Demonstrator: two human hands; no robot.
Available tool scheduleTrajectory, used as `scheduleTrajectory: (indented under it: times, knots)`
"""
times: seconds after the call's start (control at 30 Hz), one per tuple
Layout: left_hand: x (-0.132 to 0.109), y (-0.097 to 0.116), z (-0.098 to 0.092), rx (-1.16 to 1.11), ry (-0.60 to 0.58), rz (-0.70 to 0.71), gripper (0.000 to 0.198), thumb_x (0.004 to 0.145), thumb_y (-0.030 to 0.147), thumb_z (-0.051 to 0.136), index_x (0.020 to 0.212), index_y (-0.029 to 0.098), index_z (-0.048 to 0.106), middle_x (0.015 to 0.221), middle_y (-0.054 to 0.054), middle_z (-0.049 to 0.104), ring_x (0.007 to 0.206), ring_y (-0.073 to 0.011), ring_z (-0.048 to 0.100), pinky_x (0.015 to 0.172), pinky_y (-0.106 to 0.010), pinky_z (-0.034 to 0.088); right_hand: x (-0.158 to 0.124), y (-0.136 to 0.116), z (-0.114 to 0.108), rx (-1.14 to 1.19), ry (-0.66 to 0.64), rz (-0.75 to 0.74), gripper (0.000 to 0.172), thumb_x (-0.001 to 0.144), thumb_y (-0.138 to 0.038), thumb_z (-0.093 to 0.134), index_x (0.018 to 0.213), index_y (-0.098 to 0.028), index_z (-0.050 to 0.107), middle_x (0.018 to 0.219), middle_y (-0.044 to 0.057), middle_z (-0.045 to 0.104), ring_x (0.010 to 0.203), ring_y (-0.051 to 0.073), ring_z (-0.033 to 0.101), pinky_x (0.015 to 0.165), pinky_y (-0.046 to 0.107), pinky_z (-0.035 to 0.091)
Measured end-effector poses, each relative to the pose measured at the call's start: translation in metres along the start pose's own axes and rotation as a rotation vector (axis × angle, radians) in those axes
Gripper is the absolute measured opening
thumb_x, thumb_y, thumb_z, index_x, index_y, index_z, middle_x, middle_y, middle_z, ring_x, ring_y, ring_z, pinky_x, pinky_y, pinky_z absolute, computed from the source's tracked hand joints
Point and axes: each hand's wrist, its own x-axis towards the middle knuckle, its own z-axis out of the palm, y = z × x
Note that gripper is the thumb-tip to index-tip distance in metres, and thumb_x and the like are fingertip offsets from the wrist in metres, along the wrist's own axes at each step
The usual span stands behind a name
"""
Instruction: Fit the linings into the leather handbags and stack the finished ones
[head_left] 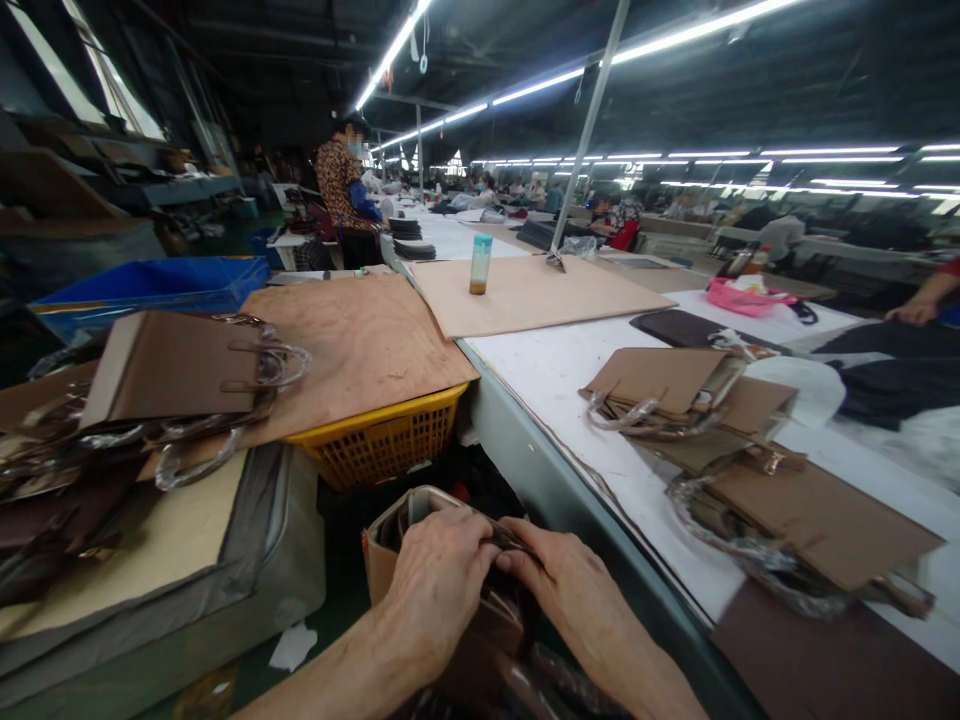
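Observation:
A brown handbag (381,566) is held low in front of me, beside the table's edge. My left hand (444,560) lies over its top rim, fingers curled down onto the edge. My right hand (553,560) pinches the same rim from the right, thumb and fingers pressed together. Both hands nearly meet at the rim. Part of the bag's inside shows past my left hand; its lower body is dark and partly hidden by my wrists.
Brown handbags with plastic-wrapped handles lie on the white table (540,372) at right, and another handbag (180,370) tops a pile at left. A yellow basket (382,440) sits under a board (360,340). A bottle (480,264) stands farther back. A person (346,190) stands beyond.

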Motion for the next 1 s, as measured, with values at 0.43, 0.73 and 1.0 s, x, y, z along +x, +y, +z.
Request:
scheduleTrajectory:
  times: [0.43,0.73,1.0]
  knots:
    - [0.011,-0.035,-0.029,0.059,0.02,0.103,0.011,0.071,0.013,0.062,0.062,0.019,0.064,0.101,-0.003,0.056,0.094,-0.0191,0.049,0.081,-0.033,0.042,-0.015,0.02,-0.027,0.336,-0.105,0.014,0.036,0.086,-0.046,0.041,0.084,-0.018,0.064,0.081,0.001,0.064,0.074,0.02,0.055,0.067,0.025,0.042]
    - [0.041,-0.041,-0.035,-0.103,-0.215,0.25,0.011,0.075,0.02,0.062,0.064,0.018,0.063,0.078,0.003,0.065,0.079,-0.0138,0.057,0.076,-0.023,0.041,-0.025,0.023,-0.036,0.398,-0.162,-0.034,0.038,0.088,-0.045,0.039,0.097,-0.018,0.065,0.085,0.002,0.063,0.081,0.022,0.055,0.07,0.027,0.043]
    - [0.045,-0.034,-0.032,-0.301,-0.285,0.164,0.016,0.076,0.019,0.055,0.061,0.016,0.06,0.072,0.005,0.062,0.07,-0.0107,0.054,0.064,-0.017,0.036,-0.027,0.04,-0.04,0.474,-0.135,0.069,0.05,0.083,-0.056,0.041,0.089,-0.014,0.068,0.075,0.003,0.062,0.075,0.021,0.055,0.069,0.029,0.045]
